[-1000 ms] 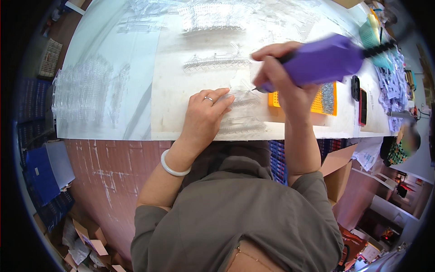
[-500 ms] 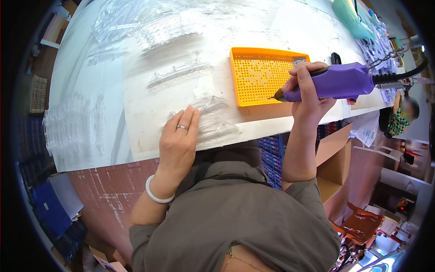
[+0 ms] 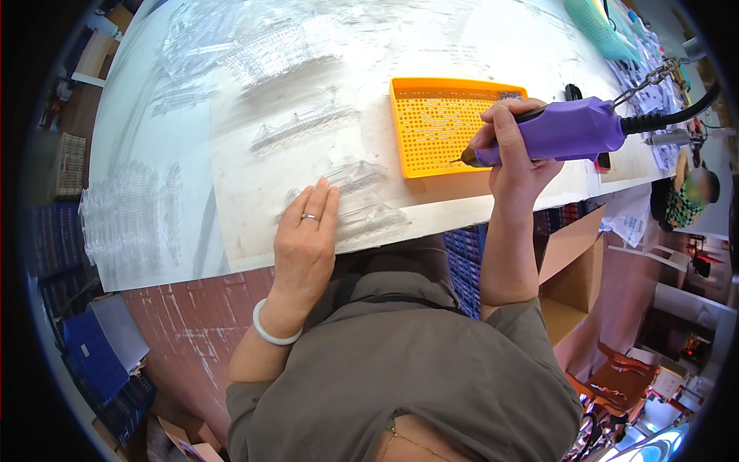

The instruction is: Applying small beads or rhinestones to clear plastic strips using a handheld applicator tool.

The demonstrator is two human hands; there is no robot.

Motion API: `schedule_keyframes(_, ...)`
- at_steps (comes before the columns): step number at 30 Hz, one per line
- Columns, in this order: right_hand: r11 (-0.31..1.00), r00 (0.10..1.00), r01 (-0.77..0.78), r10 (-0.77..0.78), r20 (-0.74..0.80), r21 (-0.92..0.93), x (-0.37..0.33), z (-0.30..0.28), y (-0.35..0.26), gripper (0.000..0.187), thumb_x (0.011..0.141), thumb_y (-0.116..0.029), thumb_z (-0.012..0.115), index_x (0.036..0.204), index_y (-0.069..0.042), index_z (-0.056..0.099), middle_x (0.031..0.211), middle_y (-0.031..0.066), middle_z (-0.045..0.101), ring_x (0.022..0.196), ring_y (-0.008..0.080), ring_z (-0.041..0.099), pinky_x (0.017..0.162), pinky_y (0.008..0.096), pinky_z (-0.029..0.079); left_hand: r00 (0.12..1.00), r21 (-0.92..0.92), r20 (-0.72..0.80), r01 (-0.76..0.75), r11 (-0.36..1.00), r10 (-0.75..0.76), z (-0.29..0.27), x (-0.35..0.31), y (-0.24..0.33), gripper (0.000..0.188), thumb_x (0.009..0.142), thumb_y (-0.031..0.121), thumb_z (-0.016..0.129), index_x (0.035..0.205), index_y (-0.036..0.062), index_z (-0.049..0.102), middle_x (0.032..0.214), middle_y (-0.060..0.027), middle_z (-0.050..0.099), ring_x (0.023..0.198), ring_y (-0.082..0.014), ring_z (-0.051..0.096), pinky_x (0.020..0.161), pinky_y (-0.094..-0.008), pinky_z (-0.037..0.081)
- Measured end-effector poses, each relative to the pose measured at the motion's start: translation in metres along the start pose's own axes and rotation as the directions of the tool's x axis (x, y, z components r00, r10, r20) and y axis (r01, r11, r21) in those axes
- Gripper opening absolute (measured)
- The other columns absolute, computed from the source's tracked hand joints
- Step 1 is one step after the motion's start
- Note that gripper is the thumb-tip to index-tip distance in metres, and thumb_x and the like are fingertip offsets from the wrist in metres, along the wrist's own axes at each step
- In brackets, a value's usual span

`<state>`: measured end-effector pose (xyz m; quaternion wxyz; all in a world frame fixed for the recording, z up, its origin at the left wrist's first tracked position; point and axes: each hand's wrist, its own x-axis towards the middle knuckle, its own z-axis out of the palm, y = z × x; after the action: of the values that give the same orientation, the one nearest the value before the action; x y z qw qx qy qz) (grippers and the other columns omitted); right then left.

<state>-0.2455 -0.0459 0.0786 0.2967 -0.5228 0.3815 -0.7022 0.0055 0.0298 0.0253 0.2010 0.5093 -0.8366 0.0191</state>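
My right hand (image 3: pixel 517 150) is wrapped round a purple electric screwdriver (image 3: pixel 576 132) with a black cable. Its tip points left over the near part of a yellow perforated tray (image 3: pixel 396 123), which has small metallic bits in its holes; whether the tip touches one I cannot tell. Small metal pieces (image 3: pixel 509 95) lie heaped in the tray's far right corner. With fingers stretched out, my left hand (image 3: pixel 305 246) rests flat at the table's near edge. Its fingertips touch clear plastic strips (image 3: pixel 356 179); how many lie under them is hidden.
Another clear toothed strip (image 3: pixel 304 127) lies farther off. Piles of similar plastic pieces (image 3: pixel 281 54) (image 3: pixel 131 223) cover the far left and left of the white table (image 3: pixel 431 212). A teal basket (image 3: pixel 600 31) stands far right. An open cardboard box (image 3: pixel 573 285) sits below the table; a person (image 3: pixel 685 196) is beyond.
The screwdriver, in my right hand, has shifted slightly left, its tip still over the tray. My left hand has stayed on the strips. The view has tilted a little.
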Motion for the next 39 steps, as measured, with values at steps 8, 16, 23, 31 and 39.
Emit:
schedule_keyframes(8, 1.0, 1.0, -0.015, 0.016, 0.014, -0.009, 0.0, 0.001, 0.001, 0.005, 0.087, 0.003, 0.065, 0.09, 0.001, 0.061, 0.075, 0.0091, 0.066, 0.056, 0.0127, 0.065, 0.052, 0.0223, 0.052, 1.0, -0.01, -0.012, 0.002, 1.0, -0.002, 0.0, -0.001, 0.0, 0.039, 0.077, -0.003, 0.058, 0.115, -0.0068, 0.063, 0.12, -0.0184, 0.063, 0.109, -0.0322, 0.06, 0.094, -0.0388, 0.05)
schedule_keyframes(16, 1.0, 0.993, -0.025, 0.024, 0.117, 0.011, -0.002, 0.0, 0.001, 0.007, 0.085, 0.006, 0.064, 0.088, 0.0, 0.061, 0.072, 0.0077, 0.064, 0.057, 0.0129, 0.065, 0.052, 0.0224, 0.052, 0.999, -0.059, -0.021, 0.043, 0.997, -0.044, 0.002, -0.003, 0.001, 0.043, 0.076, -0.01, 0.052, 0.117, -0.0057, 0.063, 0.123, -0.0172, 0.062, 0.112, -0.0323, 0.058, 0.097, -0.0391, 0.048)
schedule_keyframes(23, 1.0, 0.999, 0.0, -0.001, 0.053, 0.014, 0.002, 0.015, -0.017, 0.004, 0.084, 0.004, 0.059, 0.083, 0.001, 0.058, 0.071, 0.0108, 0.06, 0.049, 0.0143, 0.055, 0.05, 0.0239, 0.046, 0.998, -0.088, -0.058, 0.013, 0.996, -0.019, 0.003, -0.009, -0.006, 0.037, 0.079, -0.001, 0.055, 0.115, -0.0071, 0.062, 0.123, -0.0181, 0.062, 0.113, -0.0316, 0.056, 0.096, -0.0414, 0.047)
schedule_keyframes(31, 0.948, 0.967, 0.049, -0.123, 0.221, 0.314, 0.005, 0.061, -0.026, 0.014, 0.086, 0.007, 0.059, 0.097, 0.0, 0.053, 0.077, 0.0153, 0.063, 0.051, 0.0167, 0.06, 0.047, 0.0254, 0.052, 0.992, -0.153, -0.096, 0.067, 0.986, -0.082, 0.004, -0.013, -0.007, 0.03, 0.08, 0.001, 0.067, 0.11, -0.0022, 0.066, 0.124, -0.0132, 0.062, 0.111, -0.0309, 0.057, 0.094, -0.0391, 0.048)
schedule_keyframes(39, 0.852, 0.939, -0.194, 0.017, 0.344, 0.486, -0.017, 0.118, -0.032, 0.017, 0.084, 0.007, 0.061, 0.096, 0.0, 0.051, 0.074, 0.0172, 0.063, 0.048, 0.0178, 0.06, 0.044, 0.0278, 0.052, 0.932, -0.423, -0.289, 0.082, 0.902, -0.22, -0.015, 0.001, -0.022, 0.031, 0.071, 0.002, 0.077, 0.1, 0.0035, 0.069, 0.106, -0.0096, 0.064, 0.1, -0.0295, 0.059, 0.085, -0.0386, 0.049)
